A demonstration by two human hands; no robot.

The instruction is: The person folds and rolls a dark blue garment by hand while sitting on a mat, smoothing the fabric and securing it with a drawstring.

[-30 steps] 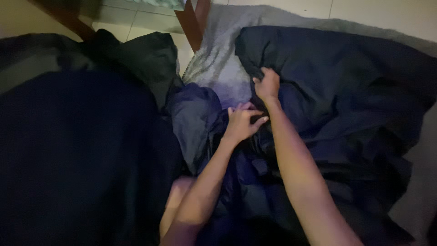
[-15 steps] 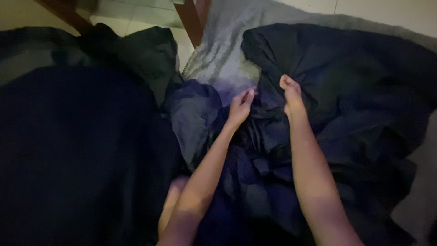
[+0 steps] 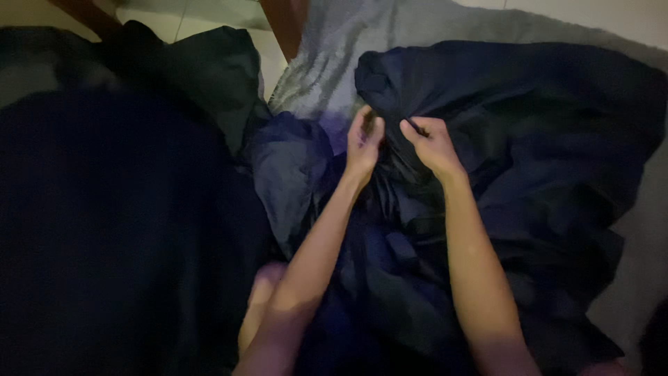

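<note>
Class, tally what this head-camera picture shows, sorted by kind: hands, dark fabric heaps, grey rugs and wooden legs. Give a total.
Hands: 2, left hand and right hand
Dark fabric heaps: 2, navy cloth, black heap
Grey rug: 1
Wooden legs: 2
Total: 7

Both of your bare forearms reach forward and up from the bottom of the view, drawing closer together toward the wrists. Your left hand is curled, fingers bent inward in a pinching grip, its back turned toward you. Your right hand sits just beside it at the same height, fingers folded into a closed grip, wrist nearly straight.
</note>
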